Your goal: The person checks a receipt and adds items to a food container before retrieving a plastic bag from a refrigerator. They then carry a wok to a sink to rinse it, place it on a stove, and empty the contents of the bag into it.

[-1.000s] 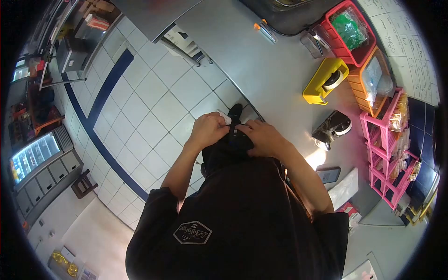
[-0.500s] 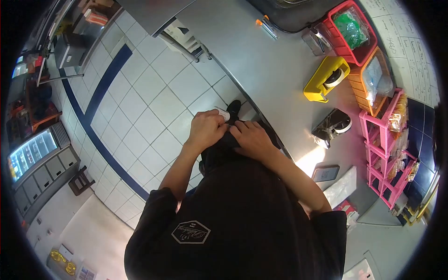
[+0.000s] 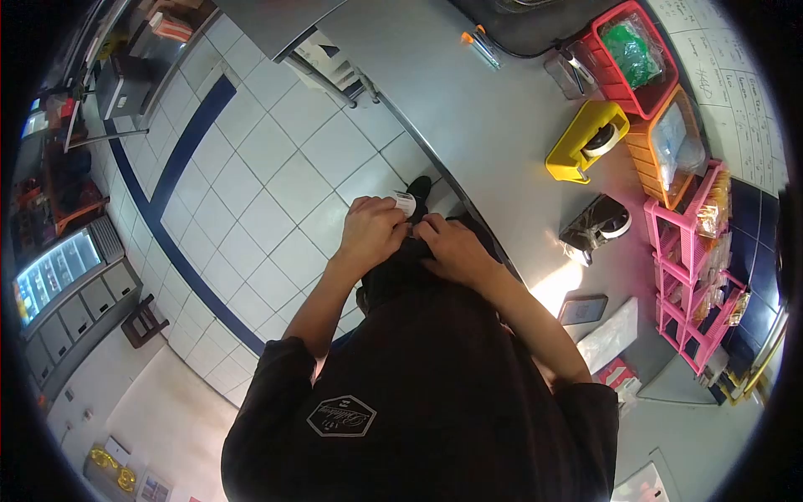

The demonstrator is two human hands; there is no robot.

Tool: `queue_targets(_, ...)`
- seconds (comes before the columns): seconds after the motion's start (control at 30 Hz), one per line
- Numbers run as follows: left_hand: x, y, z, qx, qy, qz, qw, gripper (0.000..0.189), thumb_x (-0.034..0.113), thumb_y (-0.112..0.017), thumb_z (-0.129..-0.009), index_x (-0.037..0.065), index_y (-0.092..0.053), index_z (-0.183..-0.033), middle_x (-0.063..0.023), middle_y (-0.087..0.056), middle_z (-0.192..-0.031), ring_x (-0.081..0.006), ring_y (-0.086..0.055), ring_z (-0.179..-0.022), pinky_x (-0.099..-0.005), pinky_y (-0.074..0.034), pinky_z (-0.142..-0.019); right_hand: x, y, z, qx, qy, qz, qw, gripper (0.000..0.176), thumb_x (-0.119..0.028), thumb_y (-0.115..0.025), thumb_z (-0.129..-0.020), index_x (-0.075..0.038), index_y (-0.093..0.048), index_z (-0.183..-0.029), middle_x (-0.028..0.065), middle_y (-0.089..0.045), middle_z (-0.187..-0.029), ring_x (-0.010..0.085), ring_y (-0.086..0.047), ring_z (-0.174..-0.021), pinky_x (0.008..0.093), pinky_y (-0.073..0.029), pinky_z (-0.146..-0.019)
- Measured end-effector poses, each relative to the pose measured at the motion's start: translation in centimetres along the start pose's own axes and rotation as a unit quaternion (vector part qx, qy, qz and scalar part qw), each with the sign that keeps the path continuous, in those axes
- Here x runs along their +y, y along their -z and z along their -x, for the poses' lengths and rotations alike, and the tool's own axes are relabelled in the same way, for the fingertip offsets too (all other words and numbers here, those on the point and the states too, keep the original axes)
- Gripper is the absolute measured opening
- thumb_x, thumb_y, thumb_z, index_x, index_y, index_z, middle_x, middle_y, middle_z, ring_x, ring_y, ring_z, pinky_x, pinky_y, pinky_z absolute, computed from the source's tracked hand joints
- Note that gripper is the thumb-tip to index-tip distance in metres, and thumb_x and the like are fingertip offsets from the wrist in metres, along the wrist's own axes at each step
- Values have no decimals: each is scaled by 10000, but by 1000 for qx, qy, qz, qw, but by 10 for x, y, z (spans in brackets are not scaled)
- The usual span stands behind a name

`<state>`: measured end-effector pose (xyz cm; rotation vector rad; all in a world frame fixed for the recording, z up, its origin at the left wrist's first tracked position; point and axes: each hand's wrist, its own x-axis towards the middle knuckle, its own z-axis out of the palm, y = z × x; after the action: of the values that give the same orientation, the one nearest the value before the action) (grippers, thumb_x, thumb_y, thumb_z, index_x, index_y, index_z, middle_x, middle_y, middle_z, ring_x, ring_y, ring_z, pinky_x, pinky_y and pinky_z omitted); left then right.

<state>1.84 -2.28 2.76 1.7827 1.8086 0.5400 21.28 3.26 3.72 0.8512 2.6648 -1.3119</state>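
My left hand (image 3: pixel 370 233) is closed, fingers curled around a small white printed label or paper (image 3: pixel 405 202) that sticks out past the knuckles. Most of that paper is hidden by the hand. Close beside it, my right hand (image 3: pixel 456 248) has its thumb and fingertips pinched together, almost touching the left fingertips. Whatever lies between the right fingertips is too small to make out. Both hands are in front of my waist, above the tiled floor (image 3: pixel 280 180) and beside the metal counter (image 3: pixel 468 125).
On the counter are a yellow tape dispenser (image 3: pixel 588 140), a black tape dispenser (image 3: pixel 595 227), pens (image 3: pixel 481 48) and a phone-like device (image 3: pixel 583 310). Red (image 3: pixel 633 58) and orange baskets (image 3: pixel 667 146) and a pink rack (image 3: pixel 682 268) stand along the wall. My shoe (image 3: pixel 421 187) is below.
The white paper shows more above my left hand, with printed lines now visible. My right fingers have drawn together into a pinch. Both hands stay in nearly the same place.
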Motion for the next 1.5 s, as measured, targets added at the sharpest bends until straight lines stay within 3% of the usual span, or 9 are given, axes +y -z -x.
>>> queue_targets(0.27,-16,-2,8,-53,55,54,996,159,214,-701,-789,58,-717,-813,-99,-650,-814,-319,-606,-784,-403,-473,-745,-15,3,-4,62,12,166,984,349,-176,-742,-713,-81,-583,-1009,67,-611,-921,253,-601,-901,394,-464,-765)
queue_targets(0.47,-63,-11,37,110,240,244,933,249,203,-553,-907,32,-731,-941,-181,-691,-921,-273,-670,-896,-332,-493,-798,-48,-9,-30,114,-10,87,990,173,-238,-674,-781,-85,-666,-862,58,-634,-840,236,-617,-871,389,-460,-764)
queue_targets(0.63,-77,3,67,5,298,230,926,211,178,-603,-884,25,-729,-958,-174,-695,-941,-231,-676,-891,-321,-500,-779,-66,-32,-60,-122,-119,149,974,218,-290,-669,-799,-73,-683,-822,131,-656,-904,260,-642,-875,405,-485,-723)
queue_targets(0.77,-67,5,97,-130,273,282,911,168,103,-696,-816,15,-729,-955,-148,-699,-932,-219,-674,-904,-319,-505,-780,-63,-53,-63,-140,-123,150,971,214,-279,-658,-806,-67,-673,-827,129,-668,-908,268,-673,-852,413,-503,-678)
queue_targets(0.9,-26,27,86,-159,221,269,924,251,107,-757,-783,24,-716,-1016,-126,-696,-1020,-211,-641,-971,-330,-478,-875,-58,-36,-57,-18,-160,8,987,194,-227,-619,-825,-38,-645,-855,155,-673,-814,330,-682,-751,448,-521,-631)
queue_targets(1.03,-7,20,75,-93,141,189,967,255,104,-750,-750,15,-698,-983,-151,-676,-927,-291,-660,-861,-365,-514,-749,-50,-40,-43,57,-142,-185,971,217,-223,-591,-847,-7,-607,-860,181,-658,-766,363,-659,-703,472,-517,-623)
queue_targets(1.27,-16,16,82,-96,180,231,951,157,109,-765,-757,9,-655,-809,-113,-627,-806,-260,-630,-738,-350,-479,-665,-52,-29,-18,142,-170,-79,972,172,-240,-603,-879,-68,-591,-878,119,-679,-770,326,-660,-694,442,-506,-607)
queue_targets(1.33,-21,14,87,-89,195,260,941,152,92,-768,-757,7,-645,-785,-103,-619,-811,-228,-610,-745,-330,-467,-678,-34,-21,-5,256,-239,-140,926,224,-282,-587,-900,-61,-579,-863,133,-661,-718,341,-655,-663,458,-504,-585)
queue_targets(1.5,-28,16,91,-93,207,284,932,160,82,-776,-761,8,-635,-767,-78,-608,-814,-184,-584,-765,-312,-450,-696,2,-22,26,285,-332,-131,890,239,-299,-604,-899,-61,-588,-884,103,-684,-735,316,-664,-691,426,-496,-617)
